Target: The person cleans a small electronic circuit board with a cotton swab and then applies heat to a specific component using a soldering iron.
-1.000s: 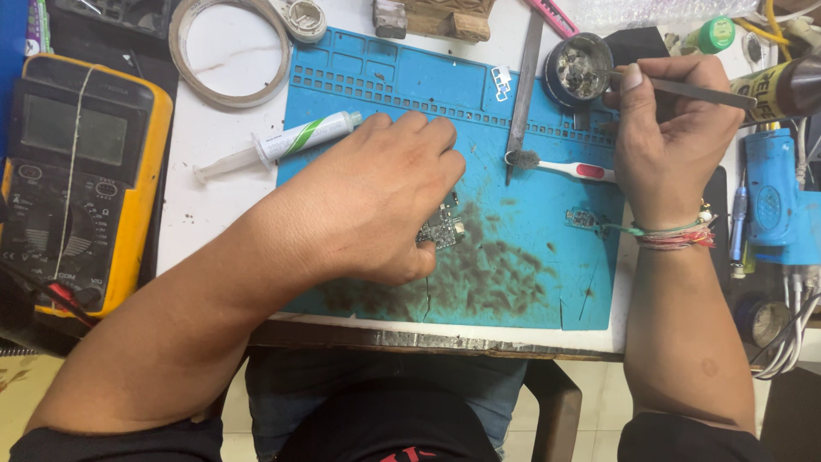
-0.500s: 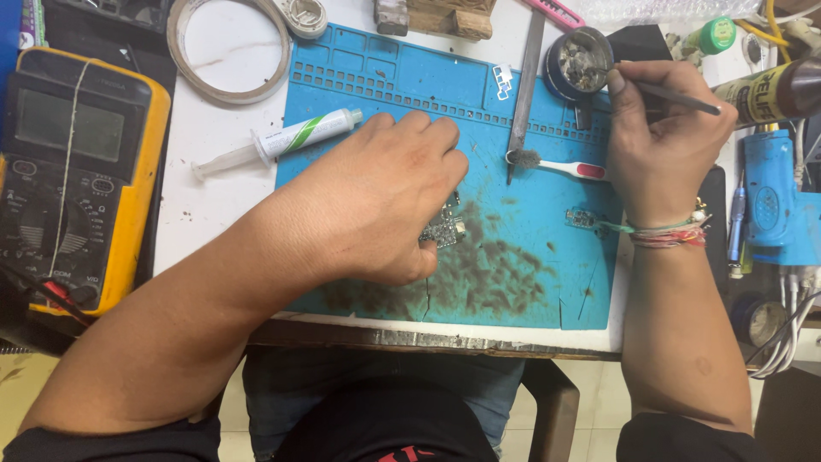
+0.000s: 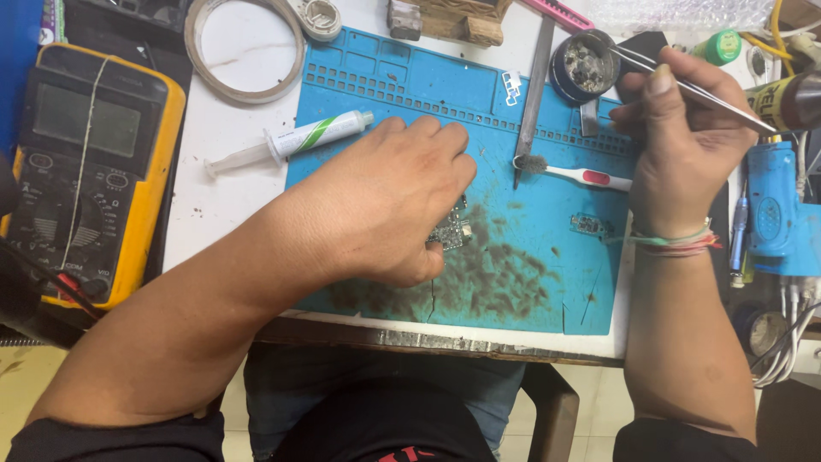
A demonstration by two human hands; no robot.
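Observation:
My left hand [image 3: 393,201] lies flat on the blue work mat [image 3: 385,81], fingers pressing down on a small circuit board [image 3: 451,229] that is mostly hidden under it. My right hand [image 3: 684,137] is raised at the mat's far right corner and grips metal tweezers [image 3: 633,62]. Their tips reach into a small round tin [image 3: 585,67] of greyish paste. A second small circuit board [image 3: 588,225] lies on the mat just left of my right wrist.
A white syringe [image 3: 291,141] lies at the mat's left edge, and a brush with a white and red handle [image 3: 569,174] near its middle. A yellow multimeter [image 3: 81,171] sits far left, a tape ring [image 3: 246,47] behind, a blue tool [image 3: 774,210] at right.
My right hand has shifted left toward the round tin, bringing the tweezer tips over and into it. My left hand has stayed put on the board.

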